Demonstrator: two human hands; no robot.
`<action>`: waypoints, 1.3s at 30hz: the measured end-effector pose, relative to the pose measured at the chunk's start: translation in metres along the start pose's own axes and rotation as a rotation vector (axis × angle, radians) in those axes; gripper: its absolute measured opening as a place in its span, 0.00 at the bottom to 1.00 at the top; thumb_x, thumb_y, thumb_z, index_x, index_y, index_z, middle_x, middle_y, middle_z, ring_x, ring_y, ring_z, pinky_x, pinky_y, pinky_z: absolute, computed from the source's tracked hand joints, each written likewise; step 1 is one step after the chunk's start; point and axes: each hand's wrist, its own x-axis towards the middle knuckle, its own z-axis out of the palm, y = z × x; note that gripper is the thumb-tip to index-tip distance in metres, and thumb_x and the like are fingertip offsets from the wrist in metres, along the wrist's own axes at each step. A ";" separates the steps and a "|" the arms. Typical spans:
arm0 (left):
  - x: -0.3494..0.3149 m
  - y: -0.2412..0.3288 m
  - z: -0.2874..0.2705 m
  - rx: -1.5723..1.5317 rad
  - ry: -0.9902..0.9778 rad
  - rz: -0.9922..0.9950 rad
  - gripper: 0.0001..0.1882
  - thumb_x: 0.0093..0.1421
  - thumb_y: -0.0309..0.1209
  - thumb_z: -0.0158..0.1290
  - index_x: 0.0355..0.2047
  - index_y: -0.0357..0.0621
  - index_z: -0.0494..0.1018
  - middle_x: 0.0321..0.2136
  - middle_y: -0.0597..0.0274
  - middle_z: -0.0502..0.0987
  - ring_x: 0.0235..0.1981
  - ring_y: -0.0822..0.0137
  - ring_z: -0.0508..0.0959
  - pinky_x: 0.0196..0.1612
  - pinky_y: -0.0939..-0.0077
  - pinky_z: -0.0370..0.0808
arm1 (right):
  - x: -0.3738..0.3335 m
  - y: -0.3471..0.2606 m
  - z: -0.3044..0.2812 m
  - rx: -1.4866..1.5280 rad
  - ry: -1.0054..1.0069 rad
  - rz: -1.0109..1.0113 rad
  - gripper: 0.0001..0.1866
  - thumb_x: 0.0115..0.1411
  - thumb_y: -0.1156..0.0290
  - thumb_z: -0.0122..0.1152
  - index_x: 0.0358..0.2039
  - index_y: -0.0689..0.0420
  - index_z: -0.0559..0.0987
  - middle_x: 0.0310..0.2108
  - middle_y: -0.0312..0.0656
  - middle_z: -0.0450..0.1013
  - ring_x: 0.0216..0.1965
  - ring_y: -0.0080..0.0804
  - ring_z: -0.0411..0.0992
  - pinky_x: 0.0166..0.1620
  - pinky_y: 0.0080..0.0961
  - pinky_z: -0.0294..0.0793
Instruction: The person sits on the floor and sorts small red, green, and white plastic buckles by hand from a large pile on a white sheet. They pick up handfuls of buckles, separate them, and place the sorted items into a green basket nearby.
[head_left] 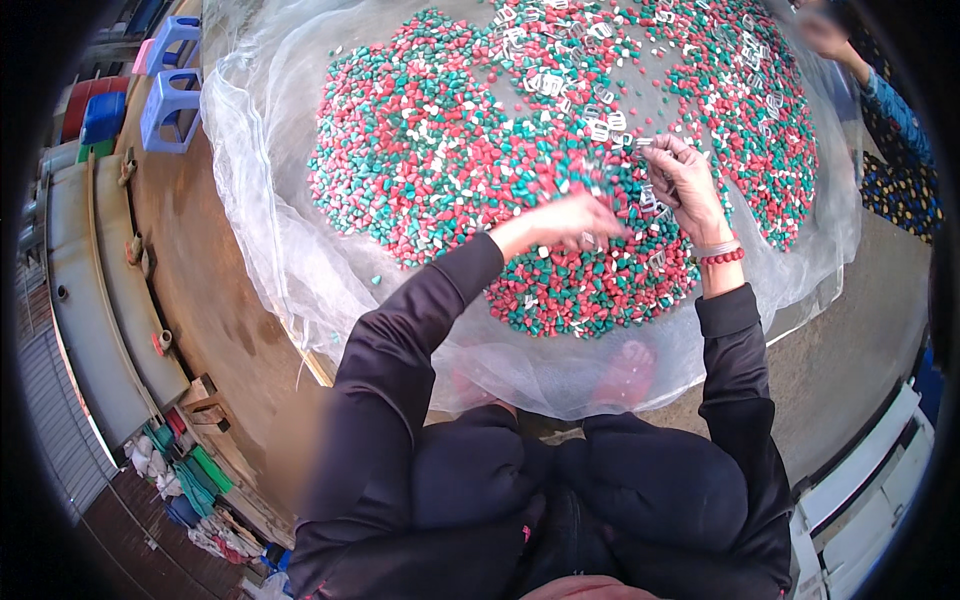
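A wide spread of small red, green and white plastic pieces [420, 180] lies on sheer white netting [255, 190]. White plastic buckles [546, 84] are scattered among the pieces, mostly on the far side. My right hand [688, 185], with a red bead bracelet at its wrist, is raised over the right part of the spread. Its thumb and forefinger pinch a small white buckle [645, 142], partly covered by the fingertips. My left hand [578, 222] is over the middle of the pieces, and its fingers are smeared by motion. Whether it holds anything does not show.
Another person's hand [822, 35] and blue sleeve reach in at the far right. Blue plastic stools [172, 110] stand at the far left, near coloured tubs [103, 118]. Cloths [190, 480] hang at the lower left. My knees [665, 475] are close to the netting's near edge.
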 end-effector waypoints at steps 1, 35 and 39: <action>0.004 0.002 -0.014 -0.009 0.127 0.012 0.16 0.61 0.40 0.54 0.45 0.46 0.78 0.22 0.72 0.70 0.16 0.84 0.63 0.14 0.88 0.56 | -0.002 -0.002 -0.001 0.072 -0.027 -0.025 0.07 0.61 0.72 0.60 0.39 0.58 0.74 0.20 0.27 0.64 0.15 0.11 0.58 0.14 0.10 0.50; -0.102 0.036 -0.081 1.132 0.986 0.361 0.22 0.54 0.48 0.60 0.29 0.37 0.78 0.22 0.48 0.78 0.27 0.51 0.80 0.34 0.59 0.76 | -0.013 0.024 0.033 0.016 -0.160 -0.007 0.17 0.66 0.59 0.51 0.23 0.54 0.69 0.16 0.30 0.60 0.14 0.16 0.55 0.17 0.12 0.53; -0.126 0.053 -0.076 0.515 0.839 0.172 0.22 0.58 0.51 0.58 0.25 0.43 0.77 0.14 0.69 0.71 0.15 0.74 0.71 0.18 0.77 0.67 | -0.029 -0.018 0.016 0.477 -0.297 -0.071 0.19 0.60 0.62 0.51 0.15 0.55 0.62 0.15 0.34 0.56 0.18 0.22 0.57 0.17 0.15 0.56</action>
